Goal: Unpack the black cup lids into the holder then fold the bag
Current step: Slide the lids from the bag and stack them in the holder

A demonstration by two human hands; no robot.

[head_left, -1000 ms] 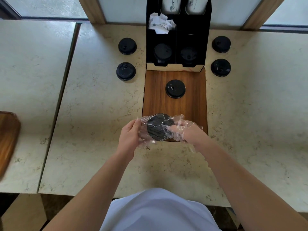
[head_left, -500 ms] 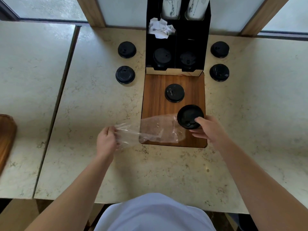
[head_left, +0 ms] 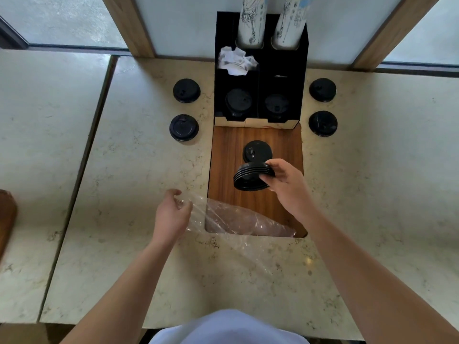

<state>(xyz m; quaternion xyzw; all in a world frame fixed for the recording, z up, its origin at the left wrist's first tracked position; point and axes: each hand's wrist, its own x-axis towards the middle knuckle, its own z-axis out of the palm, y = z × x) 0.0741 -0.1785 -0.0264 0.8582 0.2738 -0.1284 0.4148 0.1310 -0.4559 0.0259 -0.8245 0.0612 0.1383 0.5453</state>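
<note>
Ahead: single lid (head_left: 257, 151) on board (head_left: 285, 145), btwn lid stack (head_left: 250, 178) & holder (head_left: 260, 70).

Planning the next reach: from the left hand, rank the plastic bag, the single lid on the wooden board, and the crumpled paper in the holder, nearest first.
1. plastic bag, touching the left hand
2. single lid, mid-board, ahead and right
3. crumpled paper, holder's left rear compartment
</note>
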